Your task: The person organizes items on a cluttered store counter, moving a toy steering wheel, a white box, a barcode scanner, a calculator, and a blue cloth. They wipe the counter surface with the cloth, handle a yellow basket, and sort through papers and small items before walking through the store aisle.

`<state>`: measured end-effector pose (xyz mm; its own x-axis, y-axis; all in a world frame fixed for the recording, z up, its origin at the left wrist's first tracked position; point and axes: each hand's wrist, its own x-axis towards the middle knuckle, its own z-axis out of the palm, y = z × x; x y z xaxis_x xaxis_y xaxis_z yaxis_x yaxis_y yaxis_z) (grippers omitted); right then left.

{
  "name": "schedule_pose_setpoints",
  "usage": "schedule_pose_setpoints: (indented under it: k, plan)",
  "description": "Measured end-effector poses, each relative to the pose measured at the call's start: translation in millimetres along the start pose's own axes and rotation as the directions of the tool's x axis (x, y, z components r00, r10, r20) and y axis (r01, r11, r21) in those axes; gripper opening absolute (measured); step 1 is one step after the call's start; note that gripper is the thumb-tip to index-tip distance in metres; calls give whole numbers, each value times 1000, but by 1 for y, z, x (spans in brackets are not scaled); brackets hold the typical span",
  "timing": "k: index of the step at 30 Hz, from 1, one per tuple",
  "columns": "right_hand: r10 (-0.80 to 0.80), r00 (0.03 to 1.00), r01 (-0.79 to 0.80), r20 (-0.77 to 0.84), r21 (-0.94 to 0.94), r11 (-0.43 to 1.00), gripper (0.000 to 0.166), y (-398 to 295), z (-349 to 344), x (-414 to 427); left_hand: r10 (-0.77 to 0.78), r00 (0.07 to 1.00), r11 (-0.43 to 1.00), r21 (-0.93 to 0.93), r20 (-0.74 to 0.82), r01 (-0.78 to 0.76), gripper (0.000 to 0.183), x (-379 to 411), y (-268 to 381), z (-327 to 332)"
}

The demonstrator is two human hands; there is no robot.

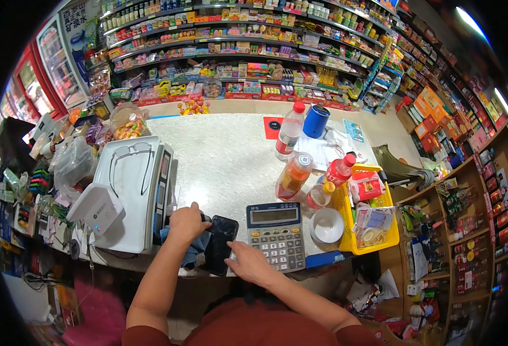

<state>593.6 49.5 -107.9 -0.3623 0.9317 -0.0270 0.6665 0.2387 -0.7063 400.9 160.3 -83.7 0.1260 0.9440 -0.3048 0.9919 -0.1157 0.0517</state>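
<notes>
A black smartphone [222, 245] lies at the counter's near edge, its screen dark and facing up. My left hand [188, 224] is at its upper left, with the thumb by the phone's edge and the other fingers largely hidden. Under and beside that hand are a crumpled blue cloth [197, 251] and a small dark object too covered to name. At the phone's right edge, my right hand [250, 262] has index finger and thumb apart; whether it touches the phone is unclear. Just right of it lies a desktop calculator [275, 237].
Left stands a white-topped weighing scale [128, 194] bearing eyeglasses [131, 150] and a white payment speaker [102, 214]. Right are an amber drink bottle [295, 177], a white bowl [326, 225] and a yellow basket [352, 231]. Stocked shop shelves [245, 39] line the far side.
</notes>
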Motion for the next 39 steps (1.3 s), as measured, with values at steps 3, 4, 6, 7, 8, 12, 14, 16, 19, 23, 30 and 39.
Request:
schedule_pose_setpoints:
  k: [3,4,6,7,8,12,14,16,19,23,30,39]
  plan:
    - [29,999,-28,-29,37,999,46,-3,-6,9,-27,1000,999,-30,14,27,65,-3,-1,-2]
    - [33,998,-32,-48,36,999,45,-1,-6,11,-45,999,998,-34,24,46,65,-3,-2,0]
    - [44,998,-43,-48,24,999,43,0,-9,15,-81,997,996,-31,16,82,60,-7,1,-1]
    - [51,998,-51,-29,13,999,42,0,-11,16,-71,997,997,-33,29,72,60,-8,2,-4]
    - [60,998,-60,-10,3,998,41,-1,-13,16,-60,997,997,-35,43,62,60,-8,2,-6]
    - [56,983,-59,-175,-11,998,27,-6,-19,17,4,1000,999,-48,22,-3,56,-6,-9,-19]
    - [78,967,-58,-243,87,994,22,-12,-26,19,11,998,996,-93,-63,-16,50,-9,-7,-29]
    - [31,925,21,-379,133,991,17,-11,-25,22,4,993,982,-189,-121,-27,46,-12,-3,-47]
    - [60,906,2,-419,146,989,17,-12,-35,37,77,986,929,-349,-149,-125,37,-2,2,-63]
    - [254,825,49,-505,512,857,20,-15,-43,49,323,946,736,-628,0,-251,30,-2,0,-74]
    - [180,819,233,-544,603,763,39,-13,-52,31,509,860,378,-889,-35,-260,46,-23,74,-23]
    - [-332,532,10,-779,-386,922,25,26,-242,-8,525,848,-26,-995,72,100,22,-50,61,-32]
